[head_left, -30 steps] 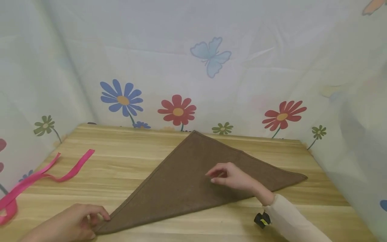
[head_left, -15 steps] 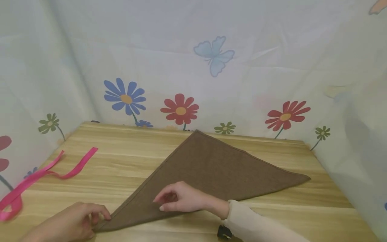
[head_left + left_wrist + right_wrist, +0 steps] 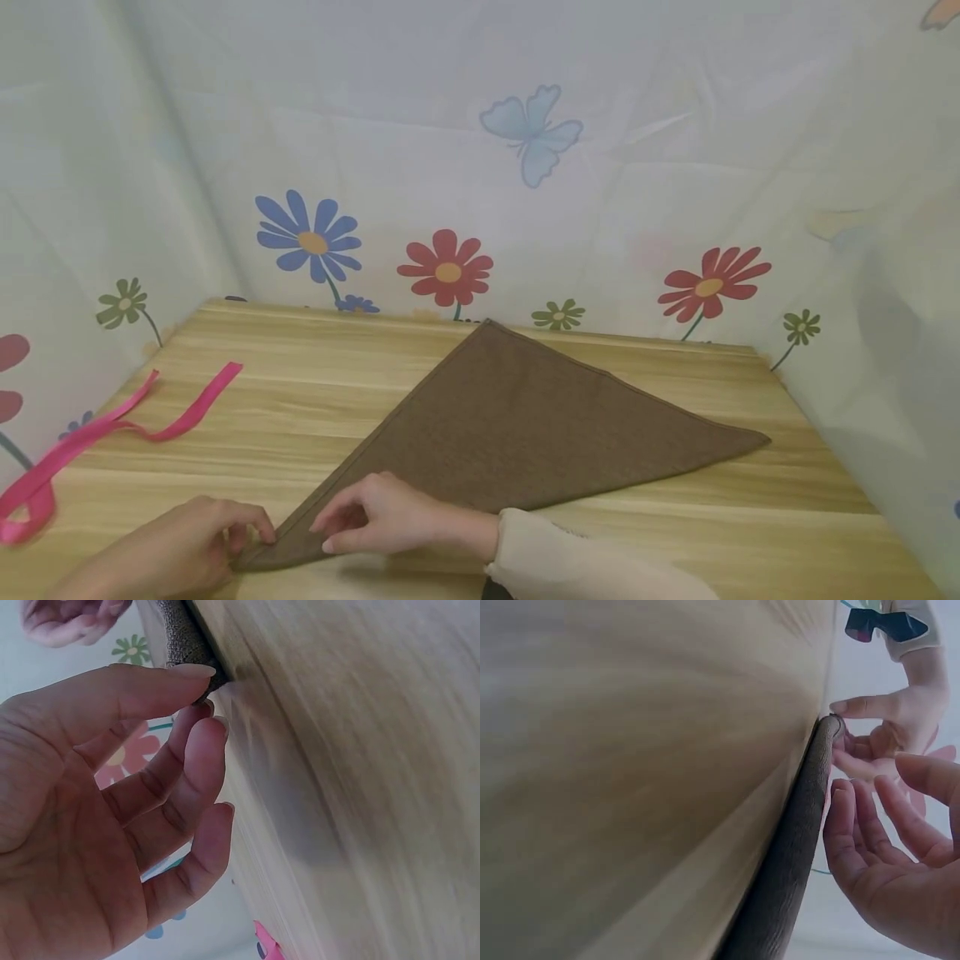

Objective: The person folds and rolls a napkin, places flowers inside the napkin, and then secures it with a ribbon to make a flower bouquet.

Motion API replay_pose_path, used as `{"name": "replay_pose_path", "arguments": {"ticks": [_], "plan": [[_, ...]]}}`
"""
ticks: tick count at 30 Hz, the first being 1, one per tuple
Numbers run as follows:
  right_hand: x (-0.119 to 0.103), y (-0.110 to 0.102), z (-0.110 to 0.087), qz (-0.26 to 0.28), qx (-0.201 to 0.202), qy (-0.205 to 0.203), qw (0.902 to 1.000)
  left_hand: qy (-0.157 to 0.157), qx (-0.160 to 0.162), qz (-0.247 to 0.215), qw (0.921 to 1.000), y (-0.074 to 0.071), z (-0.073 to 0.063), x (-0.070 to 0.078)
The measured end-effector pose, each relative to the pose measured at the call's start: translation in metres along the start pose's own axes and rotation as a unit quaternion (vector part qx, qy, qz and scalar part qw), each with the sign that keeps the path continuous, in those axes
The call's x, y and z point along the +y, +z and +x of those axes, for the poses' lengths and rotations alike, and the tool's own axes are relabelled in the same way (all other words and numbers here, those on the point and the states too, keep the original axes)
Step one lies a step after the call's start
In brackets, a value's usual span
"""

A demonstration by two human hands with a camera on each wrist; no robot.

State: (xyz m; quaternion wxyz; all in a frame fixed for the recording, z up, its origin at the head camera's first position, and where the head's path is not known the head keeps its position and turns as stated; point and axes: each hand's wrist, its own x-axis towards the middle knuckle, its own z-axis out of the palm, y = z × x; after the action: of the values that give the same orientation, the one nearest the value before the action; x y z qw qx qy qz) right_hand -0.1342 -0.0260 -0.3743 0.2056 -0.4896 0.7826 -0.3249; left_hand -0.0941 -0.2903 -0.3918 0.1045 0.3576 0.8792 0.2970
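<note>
A brown cloth [image 3: 510,425] lies folded into a triangle on the wooden table, one point at the back, one at the right, one at the near left. My left hand [image 3: 198,542] pinches the near-left corner between thumb and fingers; in the left wrist view the cloth corner [image 3: 196,664] shows at the thumb tip. Just right of it, my right hand [image 3: 382,512] hovers over the cloth near that corner, fingers loosely bent with nothing between them. In the right wrist view the folded edge [image 3: 799,832] runs beside my right fingers [image 3: 844,832].
A pink ribbon [image 3: 82,446] lies loosely looped along the table's left side. White sheeting [image 3: 420,133] printed with flowers and a butterfly rises behind and on both sides of the wooden table [image 3: 795,533].
My right hand has moved left and nearer, from over the cloth's middle to beside my left hand. The left hand keeps its pinch on the corner, and the cloth lies as before.
</note>
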Motion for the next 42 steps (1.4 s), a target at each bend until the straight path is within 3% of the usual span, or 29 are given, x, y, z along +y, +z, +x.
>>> {"name": "replay_pose_path", "arguments": {"ticks": [10,14,21,26,30,36,42], "plan": [[-0.005,0.007,0.017,-0.007,-0.016,0.044,0.9989,-0.073,-0.031,-0.017,0.9967,-0.005,0.004,0.007],[-0.008,0.010,0.020,-0.028,-0.027,0.046,0.9982,-0.084,-0.036,-0.015,0.9957,-0.005,0.006,0.009],[-0.013,0.018,0.026,-0.059,-0.032,0.084,0.9942,-0.012,0.012,0.046,0.9988,-0.003,0.011,0.009],[-0.012,0.021,0.028,-0.081,-0.028,0.098,0.9915,-0.017,0.027,0.064,0.9975,-0.006,0.017,0.011],[-0.010,0.022,0.028,-0.095,-0.026,0.095,0.9906,-0.006,0.031,0.062,0.9976,-0.008,0.022,0.014],[-0.006,0.017,0.021,-0.076,-0.036,0.065,0.9943,0.014,0.008,0.019,0.9997,-0.009,0.033,0.016],[-0.002,0.009,0.009,-0.061,-0.023,0.081,0.9946,0.042,-0.004,0.007,0.9991,-0.007,0.044,0.019]]}}
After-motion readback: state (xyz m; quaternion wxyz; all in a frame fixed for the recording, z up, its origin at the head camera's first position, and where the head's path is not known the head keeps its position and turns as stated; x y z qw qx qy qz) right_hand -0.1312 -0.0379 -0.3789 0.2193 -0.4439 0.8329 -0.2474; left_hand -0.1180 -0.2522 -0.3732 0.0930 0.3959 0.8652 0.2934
